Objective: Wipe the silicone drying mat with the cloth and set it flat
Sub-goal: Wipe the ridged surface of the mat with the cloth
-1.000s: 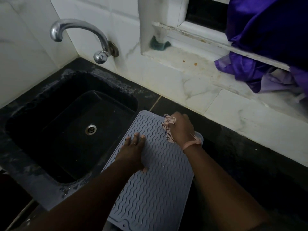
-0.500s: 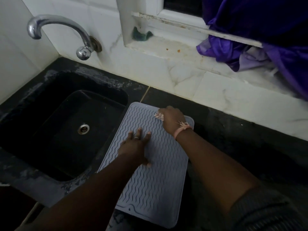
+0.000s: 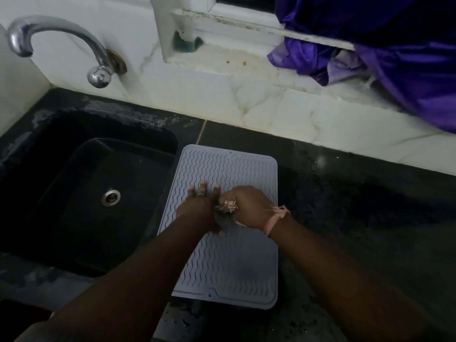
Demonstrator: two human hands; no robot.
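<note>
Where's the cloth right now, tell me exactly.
In the head view, the cloth is bunched in the right hand, pressed on the middle of the drying mat, right beside the left hand.

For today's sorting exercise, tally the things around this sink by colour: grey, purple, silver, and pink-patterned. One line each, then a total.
Grey: 1, the drying mat
Purple: 1, the fabric
Silver: 2, the tap and the sink drain
Pink-patterned: 1, the cloth in the right hand
Total: 5

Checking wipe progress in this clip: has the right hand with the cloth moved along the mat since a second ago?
Yes. The right hand, gripping the cloth, has come from the mat's far end toward its middle, beside the left hand.
</note>
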